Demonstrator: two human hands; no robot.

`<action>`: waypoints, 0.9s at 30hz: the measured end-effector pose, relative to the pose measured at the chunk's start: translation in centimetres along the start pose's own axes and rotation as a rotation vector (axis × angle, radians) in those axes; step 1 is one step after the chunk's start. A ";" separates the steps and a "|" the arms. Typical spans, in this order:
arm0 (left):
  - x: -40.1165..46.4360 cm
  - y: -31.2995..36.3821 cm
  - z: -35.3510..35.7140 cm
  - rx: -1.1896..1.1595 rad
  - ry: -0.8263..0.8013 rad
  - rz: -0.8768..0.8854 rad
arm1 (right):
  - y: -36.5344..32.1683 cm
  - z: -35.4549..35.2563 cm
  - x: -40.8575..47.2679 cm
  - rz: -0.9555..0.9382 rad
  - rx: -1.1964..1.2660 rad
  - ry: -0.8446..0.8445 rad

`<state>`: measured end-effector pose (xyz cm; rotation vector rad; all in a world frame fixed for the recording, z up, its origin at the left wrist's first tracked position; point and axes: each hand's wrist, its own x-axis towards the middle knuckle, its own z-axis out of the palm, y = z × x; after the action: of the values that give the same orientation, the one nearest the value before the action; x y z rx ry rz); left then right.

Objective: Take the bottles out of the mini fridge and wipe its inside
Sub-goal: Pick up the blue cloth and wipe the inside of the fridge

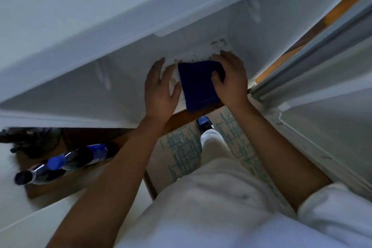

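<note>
The white mini fridge (124, 86) stands open, and I look down into its bare interior, where brownish stains (218, 44) mark the floor at the back. A dark blue cloth (198, 84) lies on the fridge floor near the front edge. My right hand (231, 78) presses on the cloth's right side with fingers curled over it. Just left of the cloth, my left hand (159, 90) rests flat on the fridge floor, fingers apart. Two bottles with blue caps and labels (66, 162) stand outside the fridge at lower left.
The fridge door (322, 78) hangs open on the right with its grey seal. Below are a wooden board (181, 119), a patterned floor (181, 153), my leg in white trousers and a blue shoe (204, 124). A dark object (30, 137) lies at the left.
</note>
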<state>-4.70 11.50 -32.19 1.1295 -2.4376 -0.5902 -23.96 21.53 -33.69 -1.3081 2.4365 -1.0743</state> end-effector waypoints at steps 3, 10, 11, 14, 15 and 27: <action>-3.2 0.8 -1.6 -0.025 0.094 0.014 | -0.6 -0.7 -1.5 -0.043 -0.030 -0.015; -9.9 3.7 -7.7 -0.146 0.246 0.101 | -0.1 0.2 -5.3 -0.073 -0.142 -0.102; -10.6 4.1 -8.9 -0.145 0.270 0.105 | 0.0 0.7 -5.6 -0.072 -0.165 -0.131; -12.4 4.1 -11.6 -0.118 0.344 0.065 | 0.2 2.3 -5.7 -0.102 -0.219 -0.174; -12.9 3.7 -12.2 -0.109 0.371 0.036 | 0.1 2.9 -5.5 -0.098 -0.237 -0.192; -10.2 1.2 -13.4 -0.033 0.599 -0.176 | 1.1 8.1 -1.4 -0.090 -0.473 -0.375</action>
<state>7.43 17.38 -22.05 1.2912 -1.8261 -0.2812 -20.07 18.87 -40.51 -1.5873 2.4277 -0.2241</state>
